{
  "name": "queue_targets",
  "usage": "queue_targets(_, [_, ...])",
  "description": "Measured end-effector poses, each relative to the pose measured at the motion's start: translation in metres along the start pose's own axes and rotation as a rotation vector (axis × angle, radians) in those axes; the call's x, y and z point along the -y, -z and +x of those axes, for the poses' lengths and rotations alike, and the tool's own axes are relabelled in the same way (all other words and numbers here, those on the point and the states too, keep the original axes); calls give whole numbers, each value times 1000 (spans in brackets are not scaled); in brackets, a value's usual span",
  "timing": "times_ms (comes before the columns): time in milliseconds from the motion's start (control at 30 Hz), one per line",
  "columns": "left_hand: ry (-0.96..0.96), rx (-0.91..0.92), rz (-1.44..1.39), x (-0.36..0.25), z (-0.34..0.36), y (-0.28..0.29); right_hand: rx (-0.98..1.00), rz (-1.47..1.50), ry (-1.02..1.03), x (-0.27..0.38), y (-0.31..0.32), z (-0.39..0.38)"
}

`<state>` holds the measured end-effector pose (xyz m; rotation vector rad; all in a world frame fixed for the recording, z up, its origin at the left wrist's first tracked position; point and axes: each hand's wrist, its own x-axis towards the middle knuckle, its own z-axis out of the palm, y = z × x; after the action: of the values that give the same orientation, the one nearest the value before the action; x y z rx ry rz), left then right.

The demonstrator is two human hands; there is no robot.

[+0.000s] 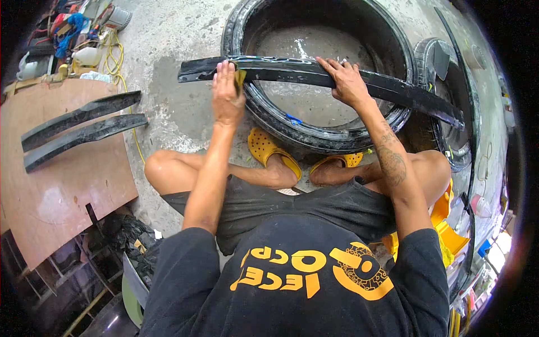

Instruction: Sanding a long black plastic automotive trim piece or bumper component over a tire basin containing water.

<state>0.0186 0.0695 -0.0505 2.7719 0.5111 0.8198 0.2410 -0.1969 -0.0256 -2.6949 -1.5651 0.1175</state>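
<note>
A long, glossy wet black trim strip (283,69) lies across the upper side of a large black tyre (331,143), both ends reaching past it. My left hand (227,98) lies with fingers extended over the strip's left part, with an olive-yellow sheet (240,81), perhaps sandpaper or a pad, pinched at its thumb side. Most of that sheet is hidden under the hand. My right hand (348,83) grips the strip right of its middle, the index finger stretched along its top and the other fingers bent over it.
Two black curved pieces (84,140) lie on a wooden board (73,196) at left. A smaller tyre (441,62) stands at right beside a long thin black strip (469,95). A yellow cord (135,132) crosses the wet concrete floor. Inside the big tyre is shallow water (297,112).
</note>
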Motion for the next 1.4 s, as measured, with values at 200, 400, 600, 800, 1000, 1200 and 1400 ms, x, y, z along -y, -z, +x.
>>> queue_targets(200, [-255,247,-279,-117,4,-19,-8,127,93,-12,1,-3])
queue_targets(400, [-55,53,-119,-83,11,-11,34,311,120,-14,24,10])
queue_targets(600, [-236,154,-195,-113,23,-5,22,392,151,-22,21,11])
queue_targets(800, [-134,16,-137,-124,22,-2,118,339,85,-19,36,13])
queue_targets(1000, [8,109,-124,-27,26,31,138,401,38,-19,40,10])
queue_targets(1200, [-66,-79,-96,-61,11,4,180,445,50,-16,42,17])
queue_targets(1400, [376,110,-172,25,30,61,251,448,14,-16,51,21])
